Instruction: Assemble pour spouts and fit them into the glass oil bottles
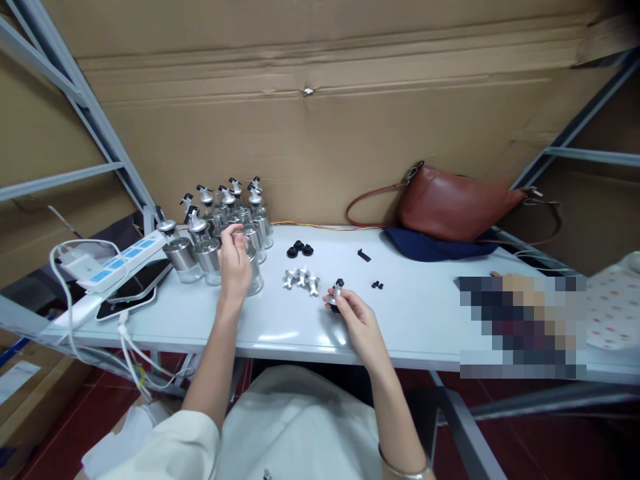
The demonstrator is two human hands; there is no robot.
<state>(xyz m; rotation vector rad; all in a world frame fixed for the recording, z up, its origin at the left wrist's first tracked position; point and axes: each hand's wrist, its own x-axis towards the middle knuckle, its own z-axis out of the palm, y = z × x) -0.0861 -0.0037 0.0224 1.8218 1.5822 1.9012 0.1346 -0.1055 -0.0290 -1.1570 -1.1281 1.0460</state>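
Note:
My right hand (356, 319) is closed on a silver pourer spout (337, 291) with a black cap on its tip and a black base, just above the table. My left hand (235, 260) is raised in front of the glass bottles, fingers loosely curled and apart, with nothing visible in them. Close beside it stands a glass bottle (255, 277) with a metal band; whether they touch, I cannot tell. Three black stoppers (300, 249) and several silver spout pieces (302, 279) lie mid-table. Farther right are small black caps (377, 285) and a flat black piece (365, 255).
Bottles with pourers (199, 227) are grouped at the back left. Left of them lie a power strip (133, 257), white cables and dark flat devices (133, 293). A brown leather bag (455, 203) rests on dark blue cloth (430, 247) at back right. Cardboard (320, 147) walls the back.

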